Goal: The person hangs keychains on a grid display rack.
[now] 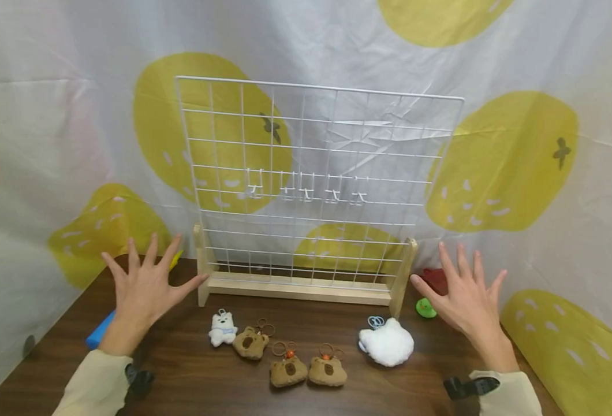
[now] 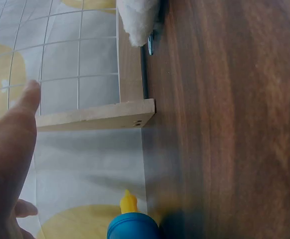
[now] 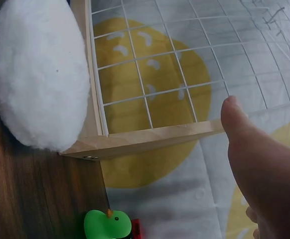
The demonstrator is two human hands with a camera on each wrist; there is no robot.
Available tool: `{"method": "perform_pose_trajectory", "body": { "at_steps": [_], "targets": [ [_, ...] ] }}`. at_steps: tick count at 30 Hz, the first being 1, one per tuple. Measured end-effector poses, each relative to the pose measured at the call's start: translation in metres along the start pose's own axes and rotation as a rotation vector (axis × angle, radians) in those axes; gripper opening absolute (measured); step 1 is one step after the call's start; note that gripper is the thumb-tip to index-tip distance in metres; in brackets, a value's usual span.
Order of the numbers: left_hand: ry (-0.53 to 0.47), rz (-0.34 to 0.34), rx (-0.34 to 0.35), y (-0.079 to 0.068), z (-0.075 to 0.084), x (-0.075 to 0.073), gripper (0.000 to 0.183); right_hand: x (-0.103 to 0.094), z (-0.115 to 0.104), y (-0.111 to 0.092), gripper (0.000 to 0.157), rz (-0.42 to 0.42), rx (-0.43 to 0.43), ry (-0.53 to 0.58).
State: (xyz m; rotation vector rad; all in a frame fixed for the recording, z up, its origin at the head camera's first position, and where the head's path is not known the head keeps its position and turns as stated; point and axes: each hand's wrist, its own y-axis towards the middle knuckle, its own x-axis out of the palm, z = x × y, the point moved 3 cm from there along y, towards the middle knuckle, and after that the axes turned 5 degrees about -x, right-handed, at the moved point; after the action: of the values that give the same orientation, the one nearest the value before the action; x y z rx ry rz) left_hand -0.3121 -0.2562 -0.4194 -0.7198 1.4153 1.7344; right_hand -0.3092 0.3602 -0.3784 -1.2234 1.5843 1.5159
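My left hand [image 1: 145, 289] is held up with fingers spread, left of the wire grid rack [image 1: 306, 277], holding nothing. On the other side my right hand [image 1: 467, 294] is raised the same way, also holding nothing. Between them on the table lie plush keychains: a small white bear [image 1: 223, 329], three brown bear heads [image 1: 251, 343] [image 1: 288, 371] [image 1: 328, 371], and a larger white fluffy plush [image 1: 387, 343] with a blue loop. Several clear hooks [image 1: 306, 195] hang in a row on the white grid. The right wrist view shows the white plush [image 3: 38, 74] close by.
Beyond the left hand a blue bottle [image 2: 132, 226] with a yellow tip stands on the table [image 1: 181, 381]. Near the right hand are a green toy duck [image 1: 425, 308] and a dark red object [image 1: 435, 281]. A lemon-print curtain [image 1: 337, 34] closes off the back and sides.
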Motion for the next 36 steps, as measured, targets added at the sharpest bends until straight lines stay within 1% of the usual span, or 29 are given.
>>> {"method": "perform_pose_trajectory", "body": {
  "at_steps": [4, 10, 18, 22, 24, 26, 27, 29, 31, 32, 33, 35, 36],
  "targets": [
    [-0.008, 0.008, 0.006, 0.000, 0.001, 0.002, 0.109, -0.001, 0.001, 0.001, 0.106, 0.003, 0.003, -0.005],
    [-0.005, 0.021, 0.007, -0.001, 0.002, 0.002, 0.109, -0.002, 0.003, 0.002, 0.107, 0.032, 0.003, -0.011],
    [-0.017, 0.034, -0.005, -0.002, -0.002, 0.003, 0.108, -0.003, 0.004, 0.001, 0.107, 0.062, -0.005, 0.003],
    [-0.018, 0.026, -0.022, -0.001, -0.003, 0.003, 0.107, -0.005, 0.005, 0.002, 0.104, 0.099, -0.018, 0.004],
    [-0.020, 0.051, -0.010, -0.001, -0.003, 0.002, 0.105, -0.009, 0.005, 0.002, 0.100, 0.137, -0.027, 0.010],
    [-0.038, 0.104, 0.020, 0.000, -0.001, 0.001, 0.103, -0.013, 0.003, 0.001, 0.091, 0.211, -0.044, 0.036],
    [-0.050, 0.138, 0.043, 0.000, 0.001, 0.000, 0.101, -0.016, 0.001, 0.001, 0.083, 0.255, -0.054, 0.056],
    [-0.081, 0.207, 0.096, 0.001, 0.006, -0.001, 0.096, -0.019, -0.005, 0.000, 0.063, 0.334, -0.079, 0.104],
    [-0.138, 0.244, 0.139, 0.001, 0.012, -0.002, 0.087, -0.021, -0.013, -0.001, 0.041, 0.385, -0.129, 0.156],
    [-0.165, 0.249, 0.151, 0.000, 0.015, -0.001, 0.082, -0.021, -0.018, -0.001, 0.031, 0.390, -0.162, 0.183],
    [-0.194, 0.243, 0.154, 0.000, 0.017, 0.000, 0.078, -0.020, -0.023, -0.001, 0.022, 0.377, -0.199, 0.206],
    [-0.254, 0.206, 0.139, -0.002, 0.021, 0.004, 0.070, -0.015, -0.033, -0.001, 0.011, 0.316, -0.279, 0.242],
    [-0.285, 0.181, 0.123, -0.003, 0.023, 0.007, 0.067, -0.012, -0.038, -0.001, 0.009, 0.279, -0.321, 0.260]
  ]
}}
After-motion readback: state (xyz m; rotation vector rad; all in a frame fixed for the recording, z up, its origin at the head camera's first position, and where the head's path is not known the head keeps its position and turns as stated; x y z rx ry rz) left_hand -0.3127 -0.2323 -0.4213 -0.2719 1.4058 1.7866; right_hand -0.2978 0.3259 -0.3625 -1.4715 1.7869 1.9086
